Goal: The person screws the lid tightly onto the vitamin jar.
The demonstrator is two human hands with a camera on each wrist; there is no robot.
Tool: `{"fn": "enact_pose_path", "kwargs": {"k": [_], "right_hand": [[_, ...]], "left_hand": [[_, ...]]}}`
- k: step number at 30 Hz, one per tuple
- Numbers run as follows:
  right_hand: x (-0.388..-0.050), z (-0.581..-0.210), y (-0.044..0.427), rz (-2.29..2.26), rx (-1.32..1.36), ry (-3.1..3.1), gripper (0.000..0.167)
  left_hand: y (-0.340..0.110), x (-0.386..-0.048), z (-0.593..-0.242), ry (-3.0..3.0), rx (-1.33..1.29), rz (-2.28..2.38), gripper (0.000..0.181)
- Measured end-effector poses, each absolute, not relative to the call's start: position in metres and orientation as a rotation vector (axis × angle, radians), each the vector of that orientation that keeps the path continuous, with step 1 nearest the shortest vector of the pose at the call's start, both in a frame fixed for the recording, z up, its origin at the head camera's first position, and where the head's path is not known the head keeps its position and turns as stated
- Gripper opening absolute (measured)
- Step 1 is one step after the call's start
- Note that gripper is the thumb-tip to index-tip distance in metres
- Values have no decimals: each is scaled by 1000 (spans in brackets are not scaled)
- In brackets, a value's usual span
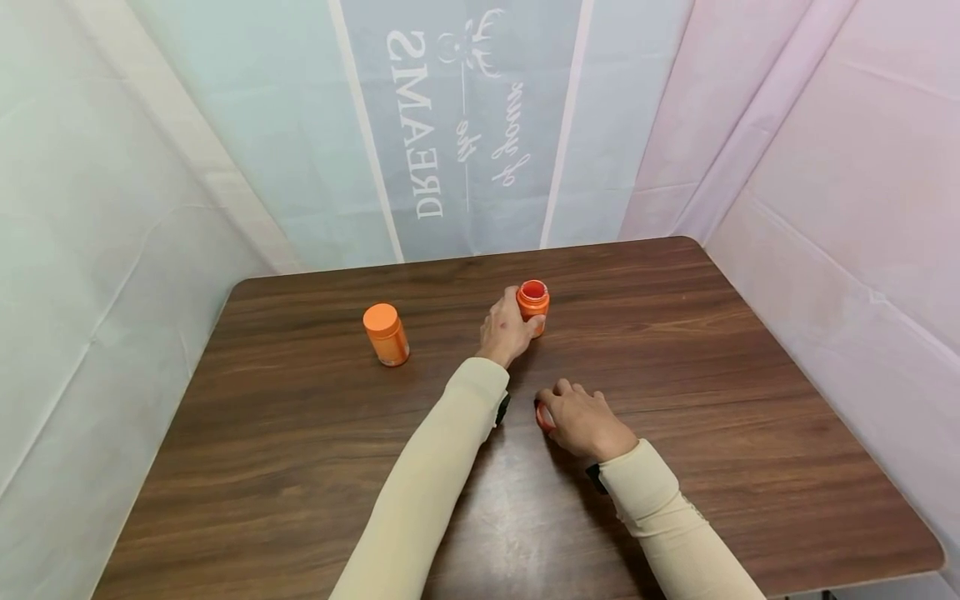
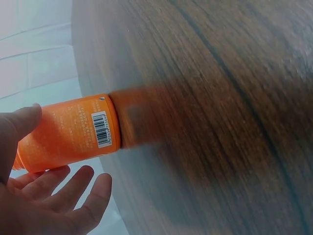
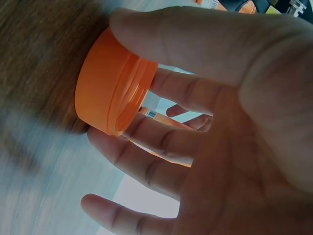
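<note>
Near the back middle of the table, my left hand [image 1: 502, 330] grips an uncapped orange bottle [image 1: 534, 305] that stands upright. In the left wrist view, the thumb and fingers lie on opposite sides of that bottle's body, and a barcode label [image 2: 101, 129] shows near its base. Closer to me and to the right, my right hand [image 1: 588, 422] pinches an orange screw lid [image 3: 108, 78] between thumb and fingers. The lid's hollow side faces the palm, and its top is at the tabletop. Its little finger is extended away from the lid.
A second orange bottle [image 1: 388, 340], with its lid on, stands to the left of my left hand. The dark wooden table [image 1: 285, 467] has pale fabric walls [image 1: 840, 208] close around its left, back and right edges.
</note>
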State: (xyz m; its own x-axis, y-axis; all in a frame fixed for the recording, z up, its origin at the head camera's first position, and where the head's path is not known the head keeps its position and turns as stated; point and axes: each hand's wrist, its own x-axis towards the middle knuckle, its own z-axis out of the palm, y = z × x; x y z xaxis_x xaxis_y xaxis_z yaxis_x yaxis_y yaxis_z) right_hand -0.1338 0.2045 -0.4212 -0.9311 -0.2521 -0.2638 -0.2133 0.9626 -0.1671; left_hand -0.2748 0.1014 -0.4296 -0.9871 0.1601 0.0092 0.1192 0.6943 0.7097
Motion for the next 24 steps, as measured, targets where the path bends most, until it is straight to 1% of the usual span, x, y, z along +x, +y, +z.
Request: {"fn": "enact_pose_path", "kwargs": {"k": [5, 12, 19, 24], "right_hand": [[-133, -423, 204, -203, -333, 2831, 47], [-132, -426, 203, -217, -341, 2844, 47], [-132, -428, 203, -220, -340, 2856, 48], [-131, -429, 203, -216, -334, 2856, 45]], "left_hand": [[101, -275, -429, 2850, 226, 1170, 65], [101, -276, -432, 2864, 212, 1180, 70], [100, -275, -429, 2848, 208, 1180, 68], [99, -274, -428, 2840, 218, 1171, 68]]}}
